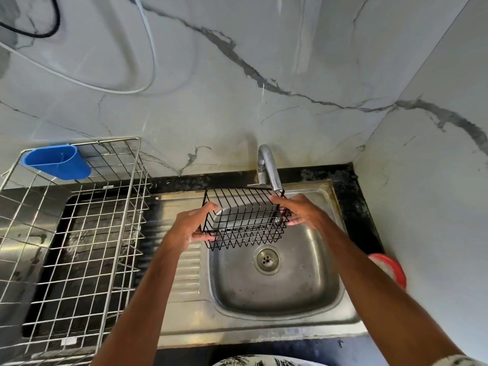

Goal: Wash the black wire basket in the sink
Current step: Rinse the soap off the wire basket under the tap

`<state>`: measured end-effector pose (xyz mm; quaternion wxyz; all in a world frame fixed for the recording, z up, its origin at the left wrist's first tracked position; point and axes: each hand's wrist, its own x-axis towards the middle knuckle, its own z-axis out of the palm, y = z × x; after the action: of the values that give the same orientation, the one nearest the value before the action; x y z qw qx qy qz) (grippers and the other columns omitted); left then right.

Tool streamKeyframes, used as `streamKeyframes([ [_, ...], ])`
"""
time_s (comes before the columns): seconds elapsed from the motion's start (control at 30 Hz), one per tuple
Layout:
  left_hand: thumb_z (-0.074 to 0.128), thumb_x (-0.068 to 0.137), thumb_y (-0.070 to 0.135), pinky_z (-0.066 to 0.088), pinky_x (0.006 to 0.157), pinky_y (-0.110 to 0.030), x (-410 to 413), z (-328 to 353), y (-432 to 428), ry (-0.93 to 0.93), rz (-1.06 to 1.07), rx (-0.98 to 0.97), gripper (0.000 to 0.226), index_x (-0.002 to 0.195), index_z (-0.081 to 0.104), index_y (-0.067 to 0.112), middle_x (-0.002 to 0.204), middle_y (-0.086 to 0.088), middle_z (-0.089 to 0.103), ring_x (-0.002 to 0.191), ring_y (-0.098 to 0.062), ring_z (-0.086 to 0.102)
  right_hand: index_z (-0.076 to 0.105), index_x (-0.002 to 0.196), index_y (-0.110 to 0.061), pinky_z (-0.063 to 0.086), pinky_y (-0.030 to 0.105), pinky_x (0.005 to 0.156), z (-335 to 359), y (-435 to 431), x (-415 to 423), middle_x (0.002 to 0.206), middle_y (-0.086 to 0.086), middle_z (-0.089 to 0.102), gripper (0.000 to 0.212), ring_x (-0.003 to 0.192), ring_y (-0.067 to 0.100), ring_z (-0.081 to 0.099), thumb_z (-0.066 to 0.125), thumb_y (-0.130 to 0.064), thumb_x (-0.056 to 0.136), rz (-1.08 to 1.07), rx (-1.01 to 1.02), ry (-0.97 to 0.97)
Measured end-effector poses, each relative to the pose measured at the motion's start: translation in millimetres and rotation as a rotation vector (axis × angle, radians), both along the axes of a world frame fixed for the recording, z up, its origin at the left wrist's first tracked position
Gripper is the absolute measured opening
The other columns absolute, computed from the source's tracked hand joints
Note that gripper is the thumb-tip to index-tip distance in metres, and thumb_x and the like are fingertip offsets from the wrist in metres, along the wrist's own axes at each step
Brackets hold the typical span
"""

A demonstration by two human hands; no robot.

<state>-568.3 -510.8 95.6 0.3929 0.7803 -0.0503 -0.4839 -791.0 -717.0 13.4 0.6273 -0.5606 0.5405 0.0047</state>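
Head view: left hand (191, 228) and right hand (301, 211) grip black wire basket (245, 220) by end walls over sink (277, 294); likely light, rigid, slippery wet.

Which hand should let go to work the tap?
Right, probably: the right hand grips the black wire basket beside the faucet, while the left hand holds the end farther away.

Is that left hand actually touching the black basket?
Touching. The head view shows the left hand with thumb and fingers curled round the basket at its left end.
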Motion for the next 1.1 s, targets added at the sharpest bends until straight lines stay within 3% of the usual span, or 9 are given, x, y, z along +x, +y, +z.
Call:
streamKeyframes([
  [0.23,0.07,0.089,0.056,0.063,0.069,-0.03,-5,-16,15,0.13,-0.132,-0.013,0.062,0.141,0.057,0.026,0.143,-0.029,0.051,0.099,-0.035,0.075,0.048,0.139,0.005,0.064,0.043,0.073,34,4,1,0.119,0.024,0.064,0.092,0.09,0.028,0.07,0.093,-0.03,0.066,-0.016,-0.176,0.073],
  [0.37,0.073,0.096,0.033,0.064,0.075,-0.04,-7,-30,21,-0.121,-0.128,0.004,0.028,0.106,0.071,0.007,0.102,-0.028,0.074,0.077,-0.031,0.077,0.055,0.133,-0.004,0.058,0.026,0.064,48,16,-1,0.113,0.012,0.064,0.078,0.089,0.019,0.063,0.09,-0.035,0.071,0.018,-0.407,0.248],
  [0.47,0.068,0.095,0.031,0.061,0.085,-0.038,-25,-31,6,-0.503,-0.122,-0.008,0.023,0.093,0.074,0.009,0.096,-0.016,0.078,0.079,-0.029,0.076,0.056,0.089,-0.016,0.038,0.015,0.044,60,30,-2,0.08,-0.002,0.055,0.045,0.064,0.008,0.05,0.089,-0.041,0.07,0.075,-0.531,0.391],
  [0.53,0.069,0.094,0.037,0.056,0.086,-0.028,-47,-23,-12,-0.529,-0.169,-0.079,0.038,0.11,0.073,0.003,0.104,-0.01,0.077,0.091,-0.024,0.074,0.059,0.09,-0.014,0.038,0.015,0.045,63,41,0,0.081,-0.002,0.058,0.049,0.065,0.007,0.051,0.088,-0.046,0.069,0.13,-0.614,0.459],
  [0.67,0.067,0.098,0.039,0.038,0.041,-0.011,-85,-10,-47,-0.306,-0.317,-0.054,0.03,0.087,0.064,0.01,0.067,0.005,0.058,0.057,-0.007,0.053,0.049,0.137,-0.006,0.056,0.033,0.086,69,62,11,0.129,0.012,0.057,0.094,0.111,0.024,0.061,0.076,-0.068,0.071,0.304,-0.803,0.587],
  [0.73,0.066,0.098,0.042,0.046,0.055,-0.012,-94,-14,-61,-0.205,-0.349,0.019,0.034,0.101,0.064,0.009,0.083,0.001,0.062,0.071,-0.01,0.06,0.041,0.142,-0.004,0.054,0.033,0.088,72,71,14,0.135,0.015,0.05,0.097,0.114,0.025,0.059,0.065,-0.073,0.079,0.395,-0.876,0.623],
  [0.83,0.067,0.096,0.049,0.048,0.099,-0.034,-95,-25,-71,-0.056,-0.324,0.023,0.077,0.151,0.038,0.004,0.145,-0.012,0.053,0.13,-0.03,0.055,0.029,0.149,-0.005,0.052,0.034,0.093,68,79,17,0.143,0.014,0.041,0.096,0.119,0.026,0.057,0.063,-0.068,0.085,0.453,-0.907,0.624],
  [1.0,0.07,0.095,0.026,0.042,0.085,-0.034,-93,-45,-73,0.045,-0.264,0.01,0.013,0.1,0.06,0.022,0.106,-0.002,0.054,0.09,-0.015,0.054,0.018,0.155,-0.01,0.053,0.036,0.095,56,89,14,0.155,0.012,0.029,0.105,0.121,0.027,0.059,0.07,-0.062,0.081,0.478,-0.915,0.601],
  [1.1,0.068,0.091,0.02,0.043,0.085,-0.039,-91,-58,-70,0.038,-0.284,0.039,0.021,0.108,0.055,0.021,0.111,-0.003,0.05,0.1,-0.02,0.047,0.015,0.158,-0.015,0.05,0.04,0.101,45,91,4,0.162,0.009,0.017,0.101,0.13,0.028,0.053,0.062,-0.066,0.085,0.466,-0.85,0.507],
])
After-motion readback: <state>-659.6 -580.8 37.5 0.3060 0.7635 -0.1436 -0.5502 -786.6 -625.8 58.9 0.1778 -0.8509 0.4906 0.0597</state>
